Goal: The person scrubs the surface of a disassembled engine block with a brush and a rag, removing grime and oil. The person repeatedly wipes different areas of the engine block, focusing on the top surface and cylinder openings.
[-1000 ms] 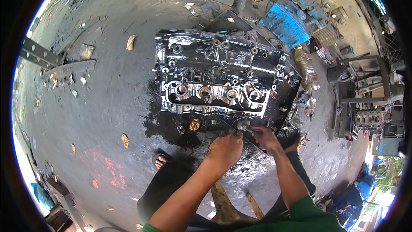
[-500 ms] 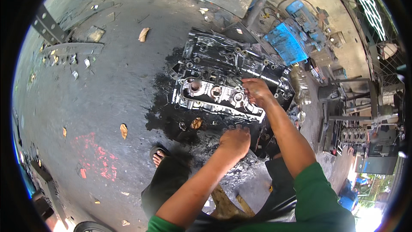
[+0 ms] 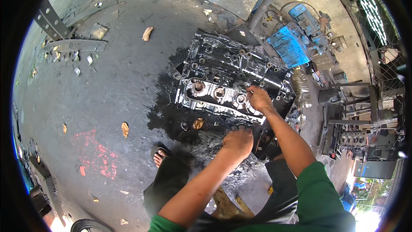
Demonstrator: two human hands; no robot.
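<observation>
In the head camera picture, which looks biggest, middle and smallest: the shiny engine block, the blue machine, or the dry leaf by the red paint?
1. Engine block
2. Blue machine
3. Dry leaf

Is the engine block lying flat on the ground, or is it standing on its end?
Lying flat. The engine block rests on the oily ground, round openings facing up; the right hand reaches onto it.

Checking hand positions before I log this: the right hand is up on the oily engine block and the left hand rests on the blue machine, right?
Not quite. The left hand is at the near edge of the engine block, not on the blue machine, which lies untouched beyond it. The right hand is on the block, as the head view shows.
</observation>
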